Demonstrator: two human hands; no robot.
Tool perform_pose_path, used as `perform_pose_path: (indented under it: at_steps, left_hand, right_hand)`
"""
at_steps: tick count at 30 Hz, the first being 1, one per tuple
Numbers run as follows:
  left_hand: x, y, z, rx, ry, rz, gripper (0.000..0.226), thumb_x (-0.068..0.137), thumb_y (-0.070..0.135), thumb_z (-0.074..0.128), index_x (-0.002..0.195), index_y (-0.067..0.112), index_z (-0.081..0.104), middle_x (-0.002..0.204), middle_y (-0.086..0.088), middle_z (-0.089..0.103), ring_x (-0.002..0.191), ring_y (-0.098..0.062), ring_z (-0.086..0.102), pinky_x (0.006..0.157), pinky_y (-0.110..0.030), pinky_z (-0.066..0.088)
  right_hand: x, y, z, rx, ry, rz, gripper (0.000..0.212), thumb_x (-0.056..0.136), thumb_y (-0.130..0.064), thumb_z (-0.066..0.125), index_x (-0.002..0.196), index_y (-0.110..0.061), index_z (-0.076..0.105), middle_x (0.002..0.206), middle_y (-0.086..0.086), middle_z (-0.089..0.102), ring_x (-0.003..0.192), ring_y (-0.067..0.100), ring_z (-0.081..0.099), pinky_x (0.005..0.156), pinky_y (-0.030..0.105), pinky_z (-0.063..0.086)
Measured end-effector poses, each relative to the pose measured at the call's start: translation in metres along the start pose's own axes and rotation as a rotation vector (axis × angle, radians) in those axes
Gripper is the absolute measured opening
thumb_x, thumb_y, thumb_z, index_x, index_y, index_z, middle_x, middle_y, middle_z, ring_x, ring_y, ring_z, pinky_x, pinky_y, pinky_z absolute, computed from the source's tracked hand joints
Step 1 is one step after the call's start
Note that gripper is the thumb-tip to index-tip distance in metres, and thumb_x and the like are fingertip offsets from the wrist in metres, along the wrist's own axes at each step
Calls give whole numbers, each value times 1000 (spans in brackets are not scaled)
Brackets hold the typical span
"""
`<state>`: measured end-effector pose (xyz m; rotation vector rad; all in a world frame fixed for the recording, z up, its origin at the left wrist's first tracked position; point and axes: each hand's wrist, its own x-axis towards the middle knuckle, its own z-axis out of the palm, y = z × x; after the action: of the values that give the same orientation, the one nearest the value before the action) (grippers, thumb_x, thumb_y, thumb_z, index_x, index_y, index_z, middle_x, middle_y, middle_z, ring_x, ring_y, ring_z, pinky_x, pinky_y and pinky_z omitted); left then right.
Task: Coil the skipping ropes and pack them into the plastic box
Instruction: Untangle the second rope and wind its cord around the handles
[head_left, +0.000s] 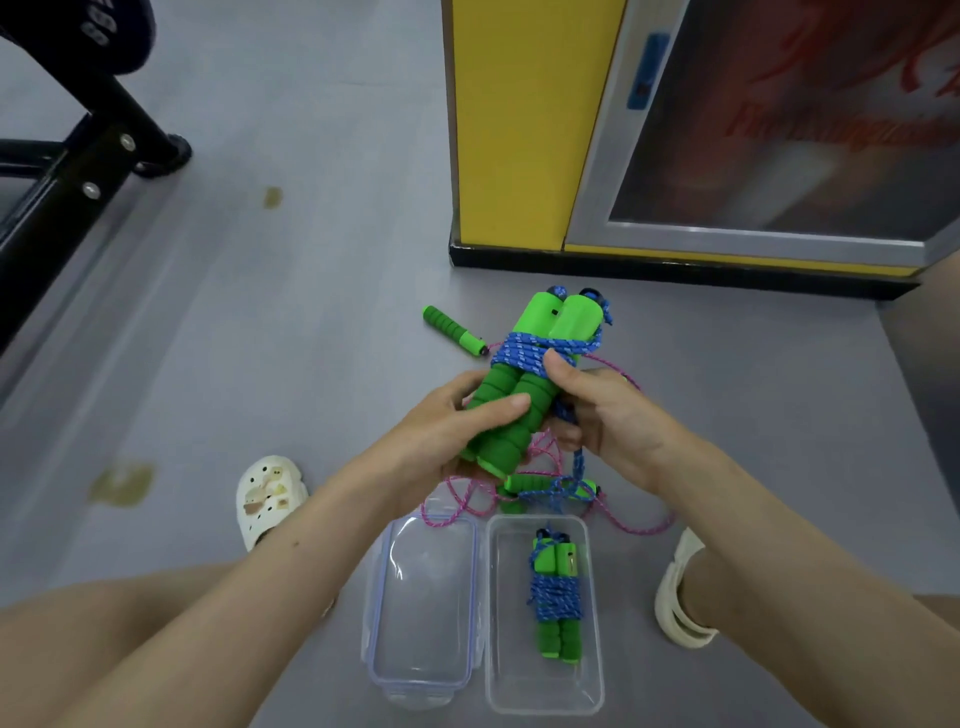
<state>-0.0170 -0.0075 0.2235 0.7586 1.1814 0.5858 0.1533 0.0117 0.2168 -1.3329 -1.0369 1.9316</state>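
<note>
The left hand (457, 434) is curled round the dark foam ends of a pair of green skipping-rope handles (506, 410), thumb laid across the front. The right hand (602, 415) sets its thumb on the blue speckled cord (519, 351) wound round the middle of that pair. Its fingers are curled behind, where a tail of the same cord passes through them.

Just beyond the hands, to the left, a single green handle with a ribbed foam grip (454, 330) lies on the grey floor (311, 291). A pink speckled rope (644, 525) runs from it in loose loops under and below both hands. It tangles there with another green handle and some blue cord (545, 486).

Below the hands stands a clear rectangular plastic box (595, 654) holding one finished bundle of green handles bound in blue cord (556, 597). Its clear lid (421, 603) lies alongside, touching it on the left. A white clog (267, 499) is left of the lid, and a cream sandal (680, 592) is right of the box.

Farther off stand a yellow cabinet (514, 130) and a black metal frame (67, 171). The cabinet's grey-framed glass panel (779, 114) shows red lettering too blurred to read.
</note>
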Motion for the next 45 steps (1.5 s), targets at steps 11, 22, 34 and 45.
perform_pose_path:
  at_steps: [11, 22, 34, 45]
  left_hand:
    - [6, -5, -3, 109, 232, 226, 47, 77, 6, 76, 118, 21, 59, 88, 0, 72, 66, -8, 70, 54, -19, 52]
    - [14, -17, -13, 827, 540, 444, 66, 72, 48, 72, 132, 36, 48, 98, 5, 70, 89, -22, 65, 76, -39, 54]
    - [12, -35, -2, 1385, 678, 754, 73, 67, 34, 84, 132, 17, 55, 69, -1, 62, 49, -24, 58, 42, -22, 28]
    - [15, -44, 7, 1164, 482, 845, 83, 74, 1, 70, 147, 19, 35, 136, -14, 54, 117, -30, 57, 74, -36, 55]
  right_hand:
    - [-1, 3, -1, -277, 122, 54, 17, 88, -24, 65, 79, -9, 67, 53, -1, 57, 43, 7, 42, 45, 14, 37]
    - [2, 6, -2, -367, 163, 50, 8, 85, -11, 68, 88, -4, 71, 65, 5, 61, 52, 6, 56, 52, 12, 46]
    - [-3, 6, 5, -331, 11, 80, 29, 101, -12, 41, 99, 8, 62, 50, 0, 62, 40, 6, 54, 46, 16, 47]
    - [0, 7, 3, -58, 53, 0, 17, 94, -19, 54, 86, -4, 55, 66, 5, 52, 43, 8, 32, 44, 20, 29]
